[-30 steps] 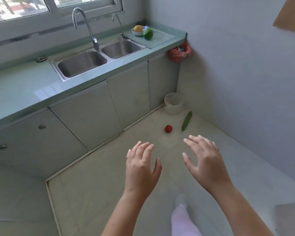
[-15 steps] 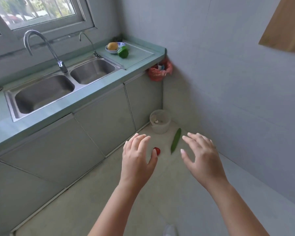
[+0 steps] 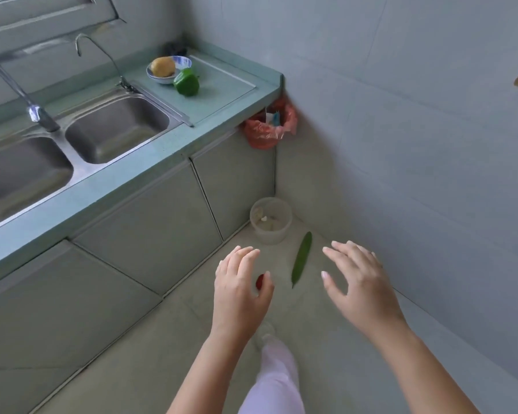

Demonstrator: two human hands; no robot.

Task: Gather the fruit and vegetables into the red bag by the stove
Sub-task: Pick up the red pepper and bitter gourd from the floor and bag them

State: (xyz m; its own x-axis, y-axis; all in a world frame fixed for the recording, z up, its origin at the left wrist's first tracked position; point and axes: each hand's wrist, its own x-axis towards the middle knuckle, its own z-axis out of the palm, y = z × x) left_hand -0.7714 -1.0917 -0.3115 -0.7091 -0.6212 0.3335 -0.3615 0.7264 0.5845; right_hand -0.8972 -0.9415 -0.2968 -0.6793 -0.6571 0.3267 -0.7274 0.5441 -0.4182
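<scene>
Right now I have both hands out in front of me, low over the floor (image 3: 168, 348) near the corner where the cabinets meet the wall. My left hand (image 3: 240, 291) is palm down, fingers straight and loosely together, thumb held out to the side, and it holds nothing. A small red fruit (image 3: 260, 282) lies on the floor and shows only in the gap between that thumb and forefinger, the rest hidden by the hand. I cannot tell whether the hand touches it.

My right hand (image 3: 359, 285) is also palm down, its fingers spread and slightly bent, and it is empty too. It hovers just to the right of a long green vegetable (image 3: 301, 259), apart from it. That vegetable lies flat on the floor between my two hands, one tip pointing towards a pale plastic tub (image 3: 284, 231) that stands in the floor corner.

The red bag (image 3: 262, 135) hangs at the far end of the counter (image 3: 222, 103), under its edge and against the wall. Up on that end of the counter a green bell pepper (image 3: 187, 82) lies just beside a small bowl (image 3: 182, 61), which holds a yellowish fruit (image 3: 163, 66). The double sink (image 3: 114, 127) is to the left of them.
</scene>
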